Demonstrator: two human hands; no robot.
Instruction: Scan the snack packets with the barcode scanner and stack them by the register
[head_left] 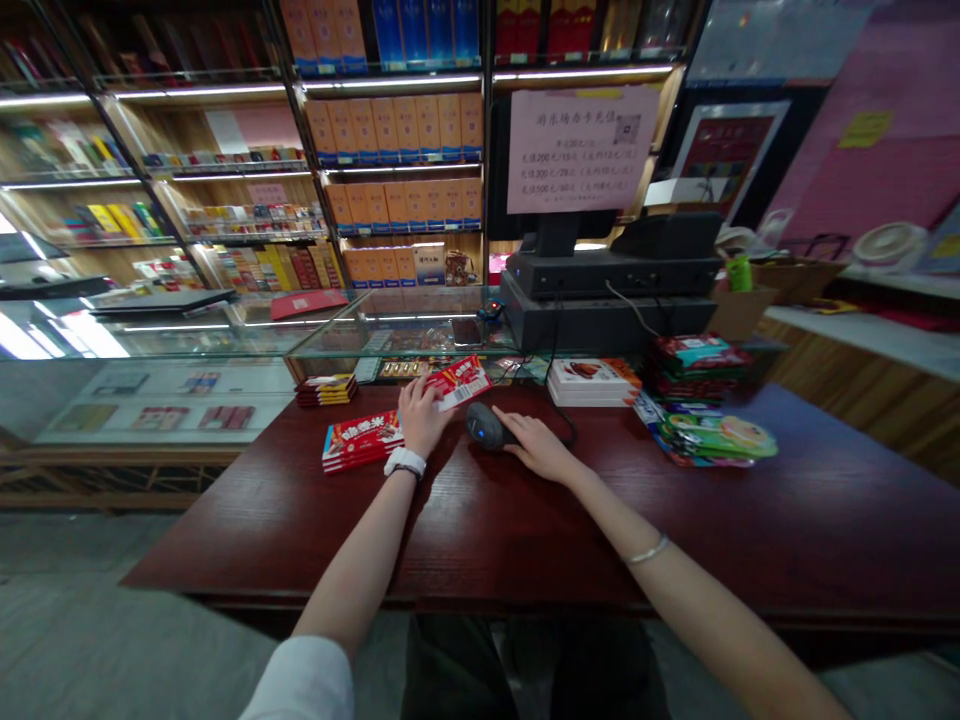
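My left hand (pixel 422 415) grips the near left end of a red snack packet (pixel 461 382), whose barcode side faces up toward the right. Just left of that hand lies a short stack of similar red packets (pixel 360 440). My right hand (pixel 536 446) is wrapped round the handle of a black barcode scanner (pixel 485 427), which rests low over the table with its head pointing left, close to the packet. A small blue light shows on the scanner. Its cable runs behind my right hand.
On the dark red table (pixel 480 540) are small yellow-red packs (pixel 326 389) at the back left, white boxes (pixel 591 382) behind the scanner, and colourful packages (pixel 716 437) at the right. A glass counter (pixel 405 318) and a monitor with a paper sign (pixel 576 150) stand behind.
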